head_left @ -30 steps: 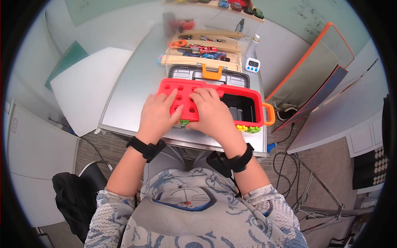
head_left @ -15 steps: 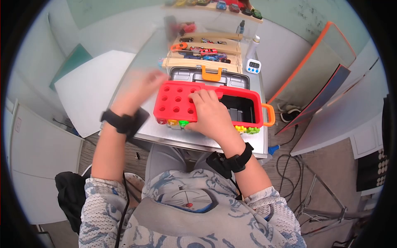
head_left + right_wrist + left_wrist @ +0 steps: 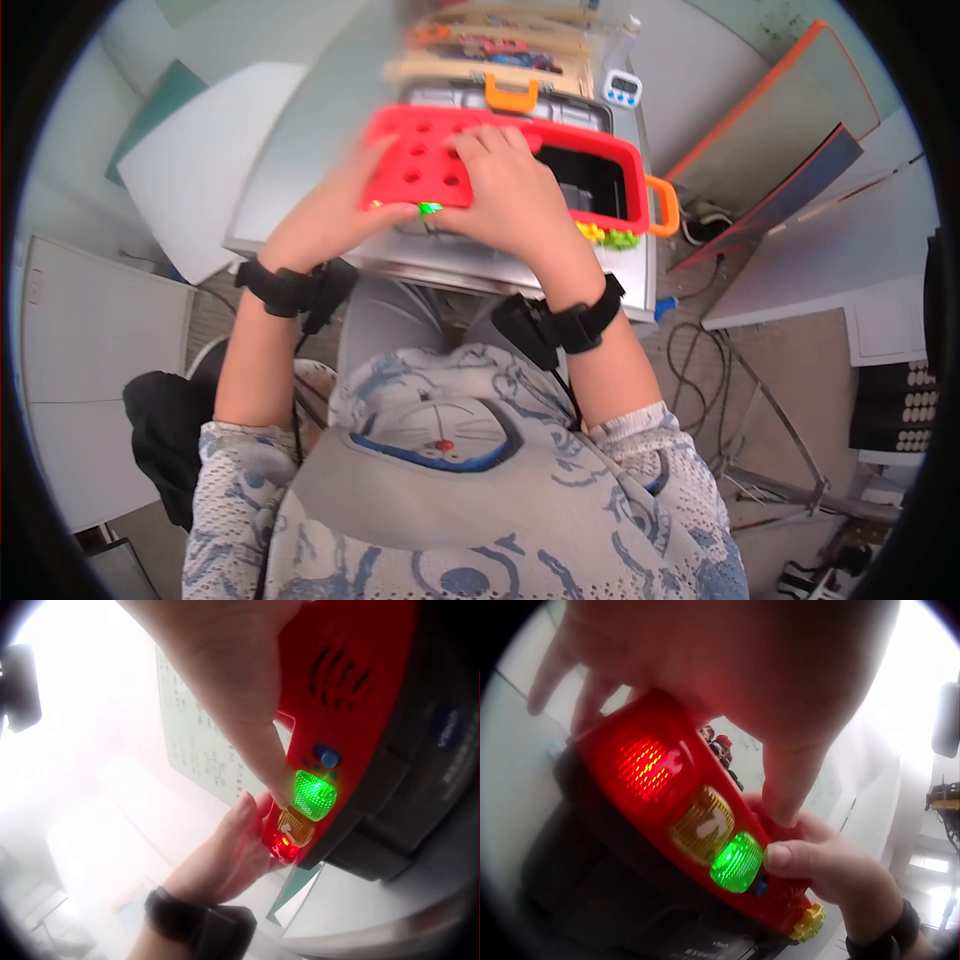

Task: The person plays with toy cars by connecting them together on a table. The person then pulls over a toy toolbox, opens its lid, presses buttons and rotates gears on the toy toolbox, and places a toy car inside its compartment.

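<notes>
A red-and-grey toy toolbox stands on the table, its red top pierced with round holes. My right hand grips the red top near the middle, fingers bent over it, with the thumb by the green button on the front. At the left end my left hand rests against the toolbox, fingers extended and blurred, thumb reaching along the front edge. The red button and the green one glow; a yellow button sits between them. A blue knob is beside the green button.
The grey lid with an orange latch lies behind the toolbox. An orange handle sticks out at the right end, near yellow gears and green ones. Farther back are a white timer and wooden racks of toy cars.
My left hand lifted off the holed top, swung left, and has come back to the toolbox's left end. The right hand stays on the top. The head view has shifted.
</notes>
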